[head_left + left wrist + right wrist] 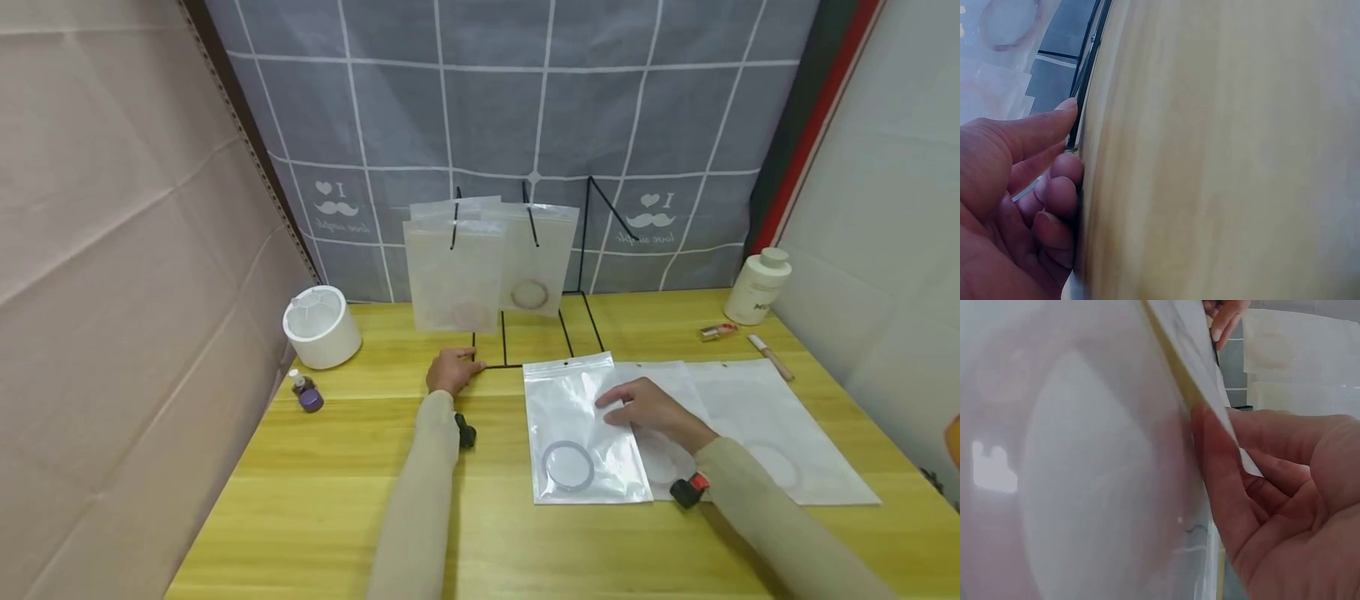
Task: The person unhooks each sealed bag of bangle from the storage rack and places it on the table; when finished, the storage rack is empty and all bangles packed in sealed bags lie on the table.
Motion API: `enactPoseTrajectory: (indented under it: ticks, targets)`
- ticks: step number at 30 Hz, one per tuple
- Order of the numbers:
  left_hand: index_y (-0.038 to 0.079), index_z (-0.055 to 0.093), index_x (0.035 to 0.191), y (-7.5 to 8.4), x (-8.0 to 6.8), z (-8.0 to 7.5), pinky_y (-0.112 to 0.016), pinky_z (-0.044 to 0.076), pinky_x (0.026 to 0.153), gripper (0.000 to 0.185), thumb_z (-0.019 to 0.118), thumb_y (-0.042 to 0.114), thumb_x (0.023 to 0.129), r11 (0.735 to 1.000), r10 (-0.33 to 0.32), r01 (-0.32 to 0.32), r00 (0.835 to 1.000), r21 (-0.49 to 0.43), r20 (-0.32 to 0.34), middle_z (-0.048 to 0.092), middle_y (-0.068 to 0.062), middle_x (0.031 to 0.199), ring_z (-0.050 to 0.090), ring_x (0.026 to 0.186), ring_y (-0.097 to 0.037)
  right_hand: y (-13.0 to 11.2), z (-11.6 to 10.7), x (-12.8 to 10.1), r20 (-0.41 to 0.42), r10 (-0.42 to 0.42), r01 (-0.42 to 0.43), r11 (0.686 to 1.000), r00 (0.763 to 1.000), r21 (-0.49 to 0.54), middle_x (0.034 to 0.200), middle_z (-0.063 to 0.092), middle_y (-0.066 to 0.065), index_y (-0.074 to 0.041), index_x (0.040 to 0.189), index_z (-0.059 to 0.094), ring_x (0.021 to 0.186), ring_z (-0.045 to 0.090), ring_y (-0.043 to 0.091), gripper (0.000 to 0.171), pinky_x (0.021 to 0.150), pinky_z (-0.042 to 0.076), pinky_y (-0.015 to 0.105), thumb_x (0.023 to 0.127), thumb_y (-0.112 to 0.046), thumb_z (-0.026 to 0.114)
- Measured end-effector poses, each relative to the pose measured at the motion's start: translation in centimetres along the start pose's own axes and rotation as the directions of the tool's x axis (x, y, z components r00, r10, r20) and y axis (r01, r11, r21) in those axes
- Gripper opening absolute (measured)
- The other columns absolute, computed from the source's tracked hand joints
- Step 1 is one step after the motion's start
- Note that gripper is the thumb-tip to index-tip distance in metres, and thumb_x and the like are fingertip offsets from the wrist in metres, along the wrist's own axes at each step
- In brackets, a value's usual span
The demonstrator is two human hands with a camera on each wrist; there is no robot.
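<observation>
Our right hand (651,410) pinches one clear bag (581,433) holding one ring (567,465); our left hand (452,370) grips the black wire rack (536,337), hung with two bags.

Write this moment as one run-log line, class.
left hand: holds wire rack base | right hand: pinches bag with ring | surface: table
</observation>
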State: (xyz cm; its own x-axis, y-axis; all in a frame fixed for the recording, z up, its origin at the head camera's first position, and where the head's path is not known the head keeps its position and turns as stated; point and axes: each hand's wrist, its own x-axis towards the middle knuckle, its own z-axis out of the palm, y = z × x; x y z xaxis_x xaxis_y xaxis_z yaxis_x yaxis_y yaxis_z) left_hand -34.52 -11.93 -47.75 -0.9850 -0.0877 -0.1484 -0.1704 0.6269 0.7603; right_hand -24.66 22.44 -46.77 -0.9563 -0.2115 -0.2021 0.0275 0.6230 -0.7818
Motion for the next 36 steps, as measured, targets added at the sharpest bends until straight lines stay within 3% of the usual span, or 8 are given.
enactPoseTrajectory:
  ticks: [6,10,13,17,24,31,36]
  targets:
    - [0.026,0.069,0.133,0.2,0.0,-0.2,-0.026,0.027,0.041,0.044,0.078,0.033,0.090,1.000,-0.007,0.007,1.000,0.014,0.003,0.067,-0.002,0.056,0.047,0.041,-0.010,-0.1,0.4,0.4,-0.010,0.033,-0.033,0.999,0.999,-0.023,0.098,0.068,0.008,-0.005,0.103,0.079,0.069,0.046,0.015,0.021,0.058,0.040,0.026,0.083,-0.011,0.080]
    - [0.025,0.068,0.134,0.1,0.0,-0.2,-0.026,0.027,0.042,0.045,0.077,0.033,0.091,1.000,-0.007,0.007,1.000,0.015,0.005,0.067,-0.002,0.057,0.047,0.041,-0.010,-0.1,0.7,0.5,-0.016,0.042,-0.043,0.997,0.999,-0.069,0.103,0.066,0.007,-0.009,0.100,0.079,0.080,0.047,0.018,0.019,0.068,0.037,0.028,0.083,-0.015,0.082]
    - [0.025,0.068,0.134,0.2,0.0,-0.2,-0.026,0.028,0.042,0.045,0.077,0.033,0.091,1.000,-0.002,0.002,1.000,0.012,0.006,0.068,-0.002,0.058,0.048,0.042,-0.011,-0.1,0.7,0.7,-0.015,0.023,-0.025,0.994,1.000,-0.110,0.093,0.062,0.007,-0.010,0.097,0.078,0.085,0.047,0.021,0.017,0.073,0.035,0.031,0.082,-0.016,0.083]
    - [0.026,0.068,0.134,0.2,0.0,-0.2,-0.026,0.027,0.041,0.045,0.078,0.033,0.090,1.000,0.010,-0.010,1.000,0.010,-0.001,0.069,-0.005,0.059,0.047,0.041,-0.011,-0.3,0.6,0.9,-0.017,0.030,-0.032,0.991,0.999,-0.132,0.080,0.053,0.006,-0.012,0.092,0.075,0.078,0.044,0.022,0.014,0.068,0.035,0.033,0.081,-0.017,0.083]
    - [0.026,0.067,0.135,0.4,0.0,-0.3,-0.026,0.027,0.041,0.046,0.078,0.032,0.090,1.000,0.007,-0.007,1.000,0.005,0.005,0.069,-0.009,0.062,0.045,0.040,-0.011,-0.3,0.5,1.0,-0.025,0.040,-0.043,0.989,0.999,-0.144,0.081,0.053,0.005,-0.012,0.089,0.074,0.079,0.045,0.021,0.016,0.068,0.035,0.033,0.080,-0.017,0.085]
    - [0.026,0.068,0.134,0.2,-0.1,-0.4,-0.027,0.028,0.041,0.046,0.078,0.032,0.090,1.000,0.013,-0.013,1.000,-0.001,0.000,0.070,-0.008,0.062,0.047,0.041,-0.012,-0.2,0.0,1.0,0.017,0.041,-0.039,0.994,0.999,-0.102,0.086,0.058,0.005,-0.011,0.098,0.077,0.078,0.046,0.020,0.013,0.067,0.039,0.032,0.089,-0.020,0.078]
    - [0.025,0.068,0.134,0.2,-0.3,-0.2,-0.026,0.029,0.040,0.046,0.078,0.031,0.090,1.000,0.011,-0.011,1.000,-0.015,0.009,0.070,-0.008,0.063,0.048,0.042,-0.012,-0.4,-1.7,0.9,0.022,0.035,-0.035,0.999,0.999,-0.037,0.079,0.053,0.002,-0.007,0.112,0.075,0.068,0.045,0.018,0.027,0.063,0.040,0.031,0.097,-0.029,0.069]
